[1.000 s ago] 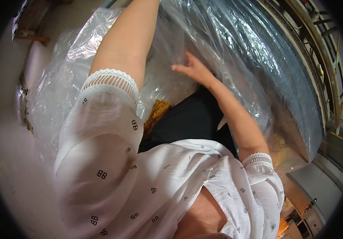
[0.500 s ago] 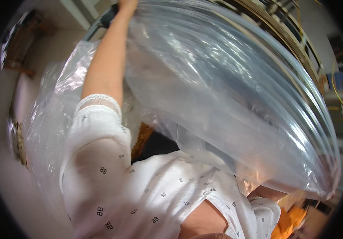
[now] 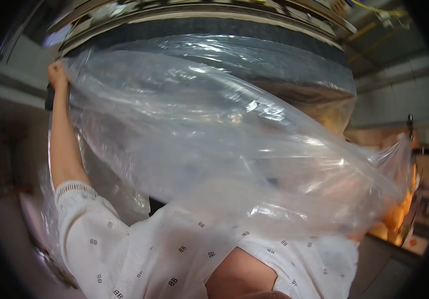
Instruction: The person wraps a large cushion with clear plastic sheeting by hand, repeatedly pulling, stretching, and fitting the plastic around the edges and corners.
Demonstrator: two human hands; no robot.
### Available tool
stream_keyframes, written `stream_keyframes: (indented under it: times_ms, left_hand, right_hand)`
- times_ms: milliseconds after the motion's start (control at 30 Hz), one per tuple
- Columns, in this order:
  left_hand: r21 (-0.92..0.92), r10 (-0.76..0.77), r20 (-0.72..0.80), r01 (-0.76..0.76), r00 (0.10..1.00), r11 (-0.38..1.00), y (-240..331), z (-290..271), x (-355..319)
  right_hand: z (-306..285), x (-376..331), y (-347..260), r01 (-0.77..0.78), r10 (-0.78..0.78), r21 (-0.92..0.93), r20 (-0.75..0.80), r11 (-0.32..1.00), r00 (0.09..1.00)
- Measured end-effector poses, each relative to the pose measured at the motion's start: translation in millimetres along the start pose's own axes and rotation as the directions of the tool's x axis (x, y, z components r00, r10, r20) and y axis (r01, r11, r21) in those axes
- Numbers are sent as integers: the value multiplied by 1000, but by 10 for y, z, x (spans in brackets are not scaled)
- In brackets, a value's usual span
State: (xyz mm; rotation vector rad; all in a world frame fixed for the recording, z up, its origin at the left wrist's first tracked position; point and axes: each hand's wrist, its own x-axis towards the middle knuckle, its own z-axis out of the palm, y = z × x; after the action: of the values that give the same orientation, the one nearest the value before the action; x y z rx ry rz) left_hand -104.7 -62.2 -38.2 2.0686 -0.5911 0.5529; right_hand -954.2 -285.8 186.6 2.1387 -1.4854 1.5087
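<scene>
A large sheet of clear plastic film [image 3: 184,124] stretches across in front of me, loosely creased and catching the light. My left hand [image 3: 58,74], raised at the far left with the arm extended, is closed in a fist on the film's upper left corner. On the right, the film bunches into folds, and my right forearm shows only faintly through it. The fingers of my right hand are hidden or smeared there, so their hold cannot be made out. More film hangs below my left arm.
Beyond the film runs a dark padded band [image 3: 224,29] along a long wooden frame or rack. Orange material [image 3: 401,217] lies at the right, near a brownish surface. A yellow cord [image 3: 374,7] hangs at the upper right.
My left hand has moved down and left, coming fully into view. The film has swung from a steep, taut diagonal to a flatter, looser spread, and my view has turned.
</scene>
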Motion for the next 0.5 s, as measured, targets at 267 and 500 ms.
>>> stream_keyframes:
  times_ms: [267, 500]
  left_hand:
    - [110, -108, -89, 117, 990, 987, 252, 142, -313]
    - [360, 50, -24, -38, 998, 932, -527, -783, -7]
  right_hand:
    - [96, 460, 608, 432, -500, -519, 10, 738, 866]
    - [1479, -503, 1037, 380, -256, -71, 623, 922, 739]
